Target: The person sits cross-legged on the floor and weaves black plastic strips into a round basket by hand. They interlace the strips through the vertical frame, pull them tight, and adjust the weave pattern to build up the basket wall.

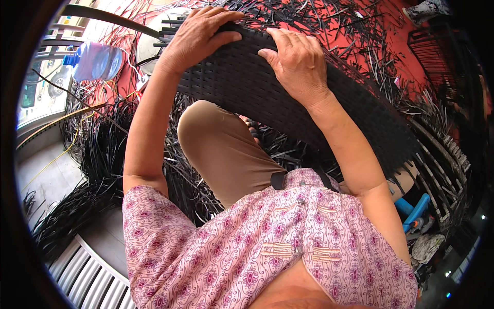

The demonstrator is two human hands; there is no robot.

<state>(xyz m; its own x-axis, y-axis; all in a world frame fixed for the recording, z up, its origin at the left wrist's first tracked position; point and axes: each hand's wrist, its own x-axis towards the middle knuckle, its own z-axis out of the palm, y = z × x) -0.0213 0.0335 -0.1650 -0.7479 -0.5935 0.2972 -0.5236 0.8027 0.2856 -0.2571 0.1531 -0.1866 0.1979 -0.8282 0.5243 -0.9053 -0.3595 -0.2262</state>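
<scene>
Woven black strip panel (247, 80) is at 12 o'clock from frame centre, running on to 3. Long axis slants 10 to 4; one end points to 11, the other to 4. Loose strip tails stick out at both ends. Broad woven face is toward the wearer.

Left hand (200, 38): on the upper edge near the 11 o'clock end, thumb apart from fingers. Right hand (303, 64): farther along the same edge, fingers bent, thumb toward 10. Both touch the panel; can't tell how tightly either grips.

Bent knee in brown trousers (218, 147) sits below the panel, just left of centre.

Hard to see: panel's back face is hidden, and the right forearm (350, 139) covers part of the front. Pale round object (148, 44) behind the 11 o'clock end is partly covered, kind unclear. Blue-handled item (418, 212) at 4 is cluttered, can't identify. Slatted white piece (90, 278) at 7 is cut off by the rim.
</scene>
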